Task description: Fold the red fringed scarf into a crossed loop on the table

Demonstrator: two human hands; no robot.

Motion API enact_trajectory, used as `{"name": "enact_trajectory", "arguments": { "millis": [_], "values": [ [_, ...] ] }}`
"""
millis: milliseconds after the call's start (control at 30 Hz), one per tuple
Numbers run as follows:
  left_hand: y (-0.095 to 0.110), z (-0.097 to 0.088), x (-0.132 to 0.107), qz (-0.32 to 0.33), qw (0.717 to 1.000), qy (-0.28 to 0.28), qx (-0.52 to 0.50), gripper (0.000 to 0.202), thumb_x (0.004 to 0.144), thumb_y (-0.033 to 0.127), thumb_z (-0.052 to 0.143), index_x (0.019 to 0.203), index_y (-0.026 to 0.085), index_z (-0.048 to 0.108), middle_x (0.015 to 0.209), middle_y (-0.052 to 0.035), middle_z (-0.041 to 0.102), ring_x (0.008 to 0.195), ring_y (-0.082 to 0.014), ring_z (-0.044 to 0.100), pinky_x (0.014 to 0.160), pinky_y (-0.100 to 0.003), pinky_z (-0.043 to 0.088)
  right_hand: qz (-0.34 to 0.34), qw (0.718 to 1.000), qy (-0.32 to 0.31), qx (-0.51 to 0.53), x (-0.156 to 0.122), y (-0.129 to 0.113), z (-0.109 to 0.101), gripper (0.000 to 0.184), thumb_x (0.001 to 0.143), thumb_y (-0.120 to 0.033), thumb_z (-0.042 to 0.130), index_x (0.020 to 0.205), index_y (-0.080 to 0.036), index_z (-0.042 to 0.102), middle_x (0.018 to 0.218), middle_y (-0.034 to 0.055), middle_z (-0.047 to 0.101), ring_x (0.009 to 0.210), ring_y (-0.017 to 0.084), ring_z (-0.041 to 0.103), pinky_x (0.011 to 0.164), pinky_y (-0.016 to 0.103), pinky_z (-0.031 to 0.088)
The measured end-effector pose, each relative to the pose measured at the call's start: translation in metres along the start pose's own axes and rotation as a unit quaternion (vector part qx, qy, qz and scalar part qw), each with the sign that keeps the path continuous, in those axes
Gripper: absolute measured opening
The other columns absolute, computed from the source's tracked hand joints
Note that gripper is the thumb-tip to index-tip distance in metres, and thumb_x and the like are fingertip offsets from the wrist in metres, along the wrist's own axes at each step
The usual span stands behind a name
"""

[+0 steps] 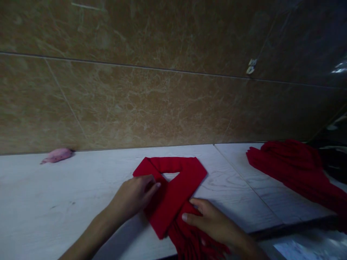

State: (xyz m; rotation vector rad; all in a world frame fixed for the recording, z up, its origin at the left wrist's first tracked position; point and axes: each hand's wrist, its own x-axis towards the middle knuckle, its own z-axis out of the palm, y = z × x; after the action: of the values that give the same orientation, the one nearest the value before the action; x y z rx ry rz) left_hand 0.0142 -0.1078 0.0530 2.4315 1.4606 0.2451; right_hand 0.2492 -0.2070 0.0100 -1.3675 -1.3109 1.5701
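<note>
A red scarf (169, 200) lies on the white wood-grain surface, folded into a loop with its two bands crossed in front. Through the loop's small gap the white surface shows. My left hand (137, 191) is curled over the left band, thumb and fingers closed at the cloth; its other fingertips are hidden. At the lower right, my right hand (210, 218) grips the tail of the scarf, its thumb on top and its index finger at the edge. Dark red fringe (187, 238) hangs below this hand toward the near edge.
More red fabric (292, 169) is heaped at the right. A small pink object (58, 155) sits at the far left by the brown marbled tile wall (162, 104). Dark items (333, 159) and shiny clear plastic (306, 247) lie along the right side.
</note>
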Motion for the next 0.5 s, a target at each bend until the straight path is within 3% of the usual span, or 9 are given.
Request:
{"name": "enact_trajectory", "arguments": {
  "millis": [100,167,267,500],
  "values": [
    [-0.011,0.009,-0.025,-0.030,0.998,0.007,-0.059,0.032,0.100,0.046,0.043,0.093,0.024,0.066,0.088,-0.0049,0.075,0.079,-0.0230,0.070,0.069,-0.030,0.041,0.049,0.996,-0.030,0.065,0.002,0.002,0.001,0.057,0.074,-0.057,0.080,0.111,-0.015,0.070,0.078,0.0011,0.071,0.059,0.012,0.058,0.056,0.023,0.045],
    [-0.015,0.019,-0.033,-0.032,0.995,0.014,-0.097,0.034,0.099,0.049,0.044,0.097,0.024,0.066,0.092,-0.0055,0.075,0.082,-0.0234,0.069,0.071,-0.031,0.043,0.071,0.989,-0.037,0.126,0.004,-0.001,0.005,0.059,0.068,-0.053,0.086,0.110,-0.014,0.070,0.082,0.0030,0.073,0.069,0.014,0.065,0.066,0.025,0.050],
    [-0.017,0.035,-0.032,-0.034,0.989,0.005,-0.141,0.035,0.094,0.052,0.048,0.085,0.022,0.064,0.083,-0.0053,0.073,0.075,-0.0226,0.066,0.067,-0.030,0.040,0.122,0.972,-0.054,0.191,0.005,-0.010,0.010,0.060,0.059,-0.041,0.092,0.107,-0.012,0.071,0.086,0.0066,0.076,0.081,0.018,0.071,0.083,0.030,0.053],
    [-0.015,0.045,-0.017,-0.058,0.950,0.061,-0.299,0.048,0.086,0.066,0.051,0.072,0.021,0.057,0.068,-0.0012,0.059,0.066,-0.0192,0.054,0.062,-0.029,0.040,0.125,0.967,-0.086,0.204,-0.001,-0.014,0.020,0.051,0.062,-0.034,0.087,0.107,-0.014,0.074,0.091,0.0067,0.077,0.079,0.016,0.070,0.080,0.027,0.052]
  ]
}}
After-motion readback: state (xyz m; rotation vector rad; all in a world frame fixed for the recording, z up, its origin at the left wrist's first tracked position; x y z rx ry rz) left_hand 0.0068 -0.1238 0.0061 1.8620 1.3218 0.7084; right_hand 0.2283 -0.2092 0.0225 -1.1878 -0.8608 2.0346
